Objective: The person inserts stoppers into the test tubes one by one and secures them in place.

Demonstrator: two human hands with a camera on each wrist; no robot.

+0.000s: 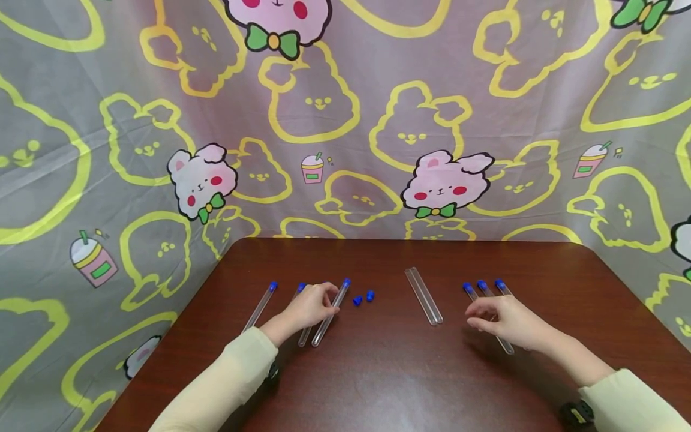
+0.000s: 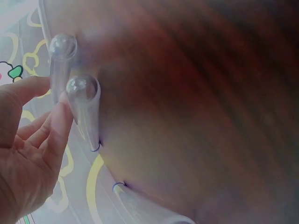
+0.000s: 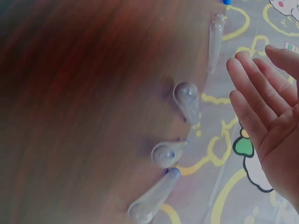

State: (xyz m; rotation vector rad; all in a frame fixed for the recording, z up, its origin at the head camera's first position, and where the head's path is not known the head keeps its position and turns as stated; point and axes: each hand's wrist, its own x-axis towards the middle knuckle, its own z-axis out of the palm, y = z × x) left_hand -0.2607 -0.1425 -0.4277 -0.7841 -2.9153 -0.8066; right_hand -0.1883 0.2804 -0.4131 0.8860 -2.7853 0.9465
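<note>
In the head view my left hand (image 1: pixel 310 307) pinches a clear test tube with a blue cap (image 1: pixel 324 330), its round end towards me. The left wrist view shows thumb and fingertips at this tube (image 2: pixel 59 77), close beside a second tube (image 2: pixel 86 114). My right hand (image 1: pixel 510 318), fingers spread and empty, hovers above three blue-capped tubes on the right; one blue cap (image 1: pixel 482 284) shows beyond it. The right wrist view shows the hand (image 3: pixel 275 116) apart from those tubes (image 3: pixel 154 196). The hands partly hide the tubes in the head view.
Two uncapped tubes (image 1: pixel 424 297) lie side by side mid-table. Two loose blue caps (image 1: pixel 358 300) lie left of them. Another capped tube (image 1: pixel 260 306) lies at the far left. A patterned curtain (image 1: pixel 345 150) hangs behind the brown table (image 1: pixel 388 372).
</note>
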